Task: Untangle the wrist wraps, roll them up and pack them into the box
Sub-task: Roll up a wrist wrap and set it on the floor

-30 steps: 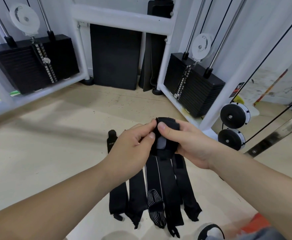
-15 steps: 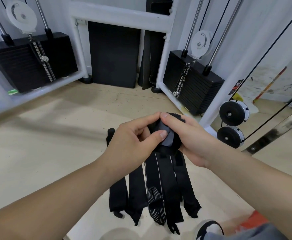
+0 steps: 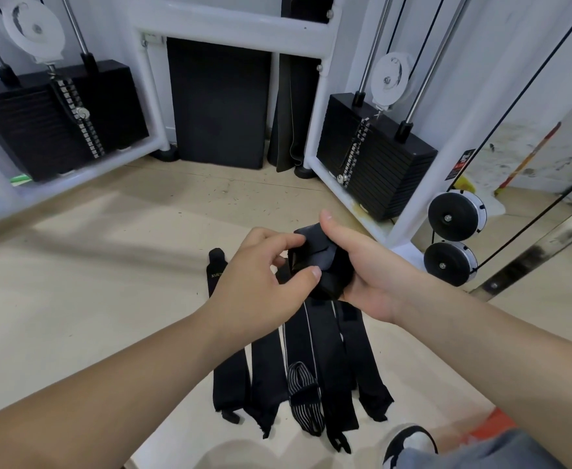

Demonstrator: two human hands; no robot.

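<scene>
The person holds a rolled wrist wrap (image 3: pixel 318 265) above the floor (image 3: pixel 91 282), over the far ends of the other wraps (image 3: pixel 328 360), which lie flat side by side with a striped one (image 3: pixel 303 397) among them. The right hand (image 3: pixel 376 279) cups the roll in its palm with the fingers curled under it and the thumb standing free above the top edge. The left hand (image 3: pixel 260 282) pinches the roll's front flap between thumb and index finger. The box is nowhere in view.

The main risk is that the roll springs loose. With the right thumb off the top, only the palm and the left pinch keep the layers tight, so if the left fingers let go before the flap is pressed down and fastened, the outer turn would likely unwind. A loose tail could also drop onto the flat wraps below and catch on one of them, tangling the lot again. Whether the flap has taken hold yet cannot be told from here.

Compared with half a second earlier, the right thumb, which then pressed on the roll beside the left index finger, has lifted clear. The roll has turned and sits deeper in the right palm, and the left thumb has moved down to its lower front edge. The flat wraps on the floor lie as they did.
</scene>
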